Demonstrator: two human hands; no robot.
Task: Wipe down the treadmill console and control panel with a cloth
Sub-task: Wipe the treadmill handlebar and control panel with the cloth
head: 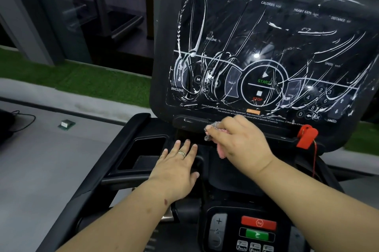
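Left hand (178, 166) rests flat, fingers spread, on the treadmill console (143, 128); right hand (235, 141) grips a mostly hidden pink cloth (221, 152).

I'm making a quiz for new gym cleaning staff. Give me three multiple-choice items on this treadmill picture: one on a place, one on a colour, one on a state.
1. Where is the red safety clip?
A. lower right of the console
B. top left
C. on the floor

2. What colour is the cloth?
A. blue
B. pink
C. black

3. How is the left hand?
A. in a fist
B. holding a bottle
C. flat, fingers spread

Answers: A, it hangs below the screen's right corner; B, pink shows under the right hand; C, its palm rests empty on the black deck.
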